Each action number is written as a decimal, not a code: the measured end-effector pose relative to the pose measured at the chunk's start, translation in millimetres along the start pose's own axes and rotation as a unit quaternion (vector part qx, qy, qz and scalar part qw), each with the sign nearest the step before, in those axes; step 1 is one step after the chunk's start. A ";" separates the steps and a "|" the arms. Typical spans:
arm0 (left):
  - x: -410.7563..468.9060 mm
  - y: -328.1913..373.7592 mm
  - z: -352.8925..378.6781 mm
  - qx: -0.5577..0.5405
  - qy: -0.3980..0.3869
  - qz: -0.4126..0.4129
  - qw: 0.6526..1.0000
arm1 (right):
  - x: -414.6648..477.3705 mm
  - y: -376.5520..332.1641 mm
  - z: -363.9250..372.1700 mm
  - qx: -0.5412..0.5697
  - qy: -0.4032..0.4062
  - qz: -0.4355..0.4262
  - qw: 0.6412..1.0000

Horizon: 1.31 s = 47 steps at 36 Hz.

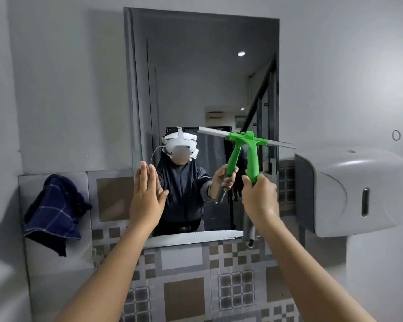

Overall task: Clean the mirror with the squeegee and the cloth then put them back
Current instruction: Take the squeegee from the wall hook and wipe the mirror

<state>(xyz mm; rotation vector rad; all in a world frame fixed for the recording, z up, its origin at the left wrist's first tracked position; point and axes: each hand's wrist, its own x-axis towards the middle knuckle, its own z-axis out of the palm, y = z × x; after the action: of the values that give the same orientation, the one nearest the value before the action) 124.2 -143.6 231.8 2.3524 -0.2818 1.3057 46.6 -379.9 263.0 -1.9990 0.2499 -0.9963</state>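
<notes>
A tall mirror (196, 73) hangs on the grey wall ahead. My right hand (260, 197) grips the green handle of a squeegee (253, 156), whose grey blade is tilted and lies against the glass at mid height on the mirror's right side. My left hand (147, 196) is flat, fingers together and pointing up, at the mirror's lower left edge; it holds nothing. A dark blue checked cloth (55, 212) hangs over the tiled ledge to the left of the mirror. The mirror shows my reflection with a headset.
A grey wall-mounted dispenser (349, 189) juts out right of the mirror, close to the squeegee blade's end. Patterned brown and grey tiles (184, 275) cover the wall below. A small ring hook (396, 135) sits on the right wall.
</notes>
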 end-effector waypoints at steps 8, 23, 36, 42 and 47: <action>-3.1 -8.7 -7.4 -0.027 -0.014 0.041 0.999 | -15.9 -46.5 32.2 0.187 0.025 0.086 0.978; -4.8 -31.3 0.5 -0.011 -0.007 0.126 0.992 | -41.1 -84.2 70.3 0.213 0.039 0.065 0.974; -15.7 -43.7 6.5 0.009 0.004 0.158 0.987 | -65.7 -87.1 97.7 0.138 0.002 0.032 0.990; -20.2 -45.5 12.7 0.012 0.013 0.144 0.989 | -76.6 -80.9 101.4 0.110 -0.022 -0.004 0.994; -22.0 -43.8 15.8 0.013 0.021 0.132 0.991 | -78.7 -80.0 99.4 0.088 -0.042 -0.020 0.995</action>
<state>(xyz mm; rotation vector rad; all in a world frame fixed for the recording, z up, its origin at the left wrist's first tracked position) 140.9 -112.8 194.0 2.3660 -0.5825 1.4844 52.3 -230.6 250.8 -1.8862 0.0748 -0.9243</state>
